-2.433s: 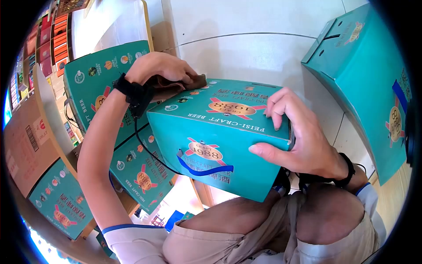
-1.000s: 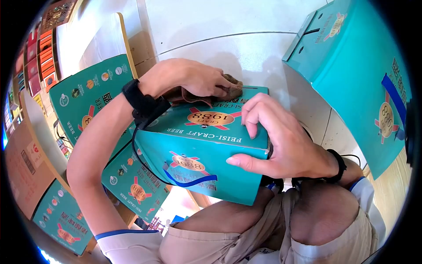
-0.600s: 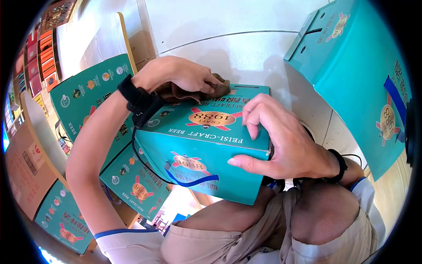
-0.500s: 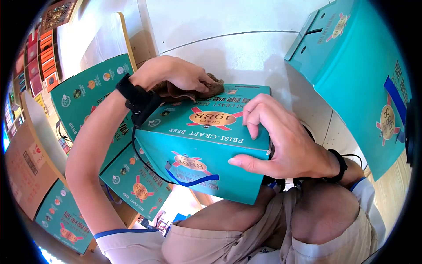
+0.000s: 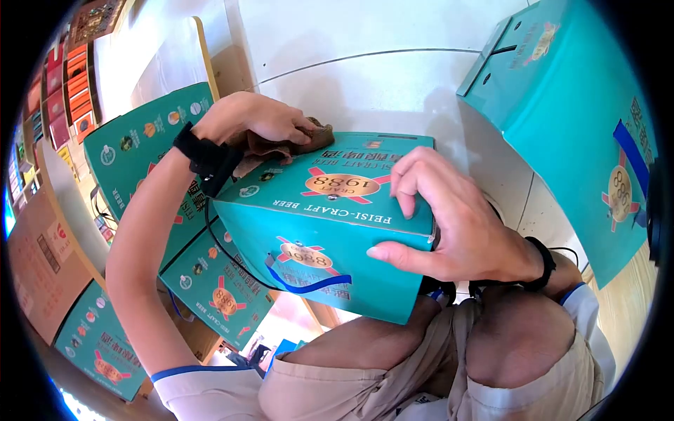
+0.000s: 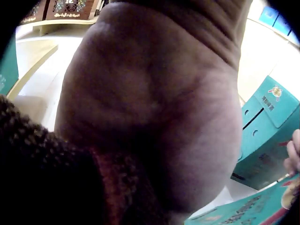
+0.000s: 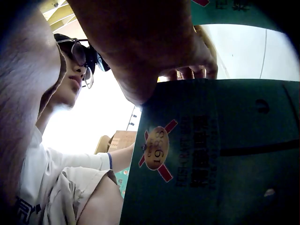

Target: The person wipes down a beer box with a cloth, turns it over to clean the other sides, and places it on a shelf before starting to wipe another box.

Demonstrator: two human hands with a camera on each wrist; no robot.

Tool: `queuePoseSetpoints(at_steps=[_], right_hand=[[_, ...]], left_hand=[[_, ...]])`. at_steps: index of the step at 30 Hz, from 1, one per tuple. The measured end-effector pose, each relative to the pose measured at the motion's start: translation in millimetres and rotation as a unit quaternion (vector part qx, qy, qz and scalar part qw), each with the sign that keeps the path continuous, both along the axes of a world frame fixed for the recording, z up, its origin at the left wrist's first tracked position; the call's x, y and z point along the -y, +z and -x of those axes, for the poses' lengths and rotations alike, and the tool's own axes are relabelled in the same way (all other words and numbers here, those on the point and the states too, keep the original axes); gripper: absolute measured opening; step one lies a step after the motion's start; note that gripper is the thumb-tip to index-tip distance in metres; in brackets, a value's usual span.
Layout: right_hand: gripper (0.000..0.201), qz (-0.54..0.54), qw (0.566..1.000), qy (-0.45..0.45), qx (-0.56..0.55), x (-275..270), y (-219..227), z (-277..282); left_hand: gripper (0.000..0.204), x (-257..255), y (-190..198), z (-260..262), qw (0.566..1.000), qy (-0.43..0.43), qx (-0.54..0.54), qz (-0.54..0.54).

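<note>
Left hand (image 5: 274, 121) clamped on bunched brown cloth (image 5: 321, 133), fingers curled into it. Cloth lies against the far left part of the top of the teal beer carton (image 5: 260, 231). Right hand (image 5: 463, 224) at the same carton's right end, holding the corner: bent fingers on the top panel, thumb on the side nearest the person, a gap between thumb and fingers. Carton is in front of the bare knees (image 5: 519, 337), printing "CRAFT 1988" and "FEISI-CRAFT BEER" on top, blue strap (image 5: 309, 286) on the side facing the person. What carries it: hidden, cannot tell.

Second teal carton (image 5: 562, 133) at the right, well apart from the held one, blue strap on it too. More matching cartons on the left: upper one (image 5: 140, 151) beside the left forearm, middle one (image 5: 214, 284) below that, lower one (image 5: 105, 354) at the far left, under a plain brown cardboard box (image 5: 49, 256). Pale tiled floor (image 5: 372, 84) beyond the held carton. Black bands on both wrists, beige shorts (image 5: 330, 393), pale sleeves with blue edging
</note>
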State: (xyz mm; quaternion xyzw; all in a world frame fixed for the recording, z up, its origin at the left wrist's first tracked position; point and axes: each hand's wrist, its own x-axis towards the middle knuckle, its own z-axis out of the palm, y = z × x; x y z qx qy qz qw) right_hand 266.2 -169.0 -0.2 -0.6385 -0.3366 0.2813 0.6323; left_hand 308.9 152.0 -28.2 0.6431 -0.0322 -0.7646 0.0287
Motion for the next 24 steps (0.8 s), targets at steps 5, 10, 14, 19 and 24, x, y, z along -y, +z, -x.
queuePoseSetpoints(at_steps=[5,10,14,19,24], right_hand=[[0.048,-0.012,1.0,-0.007,0.002,-1.6,-3.1,1.9],[0.048,-0.01,1.0,-0.001,-0.005,-0.8,-2.2,0.3],[0.048,0.003,1.0,0.017,-0.011,1.5,-0.3,-1.4],[0.048,0.016,0.999,0.032,-0.016,2.2,0.9,-2.7],[0.049,0.018,0.999,0.036,-0.018,2.7,1.5,-3.3]], left_hand=[[0.058,-27.5,-8.8,9.9,0.999,0.007,0.031,0.027],[0.059,-30.1,-3.6,8.0,0.999,0.025,0.019,-0.02],[0.059,-29.6,1.7,5.5,0.997,0.054,-0.001,-0.059],[0.056,-27.8,-0.8,4.2,0.995,-0.008,0.037,-0.091],[0.051,-44.1,-8.1,10.4,0.994,0.03,0.03,-0.098]])
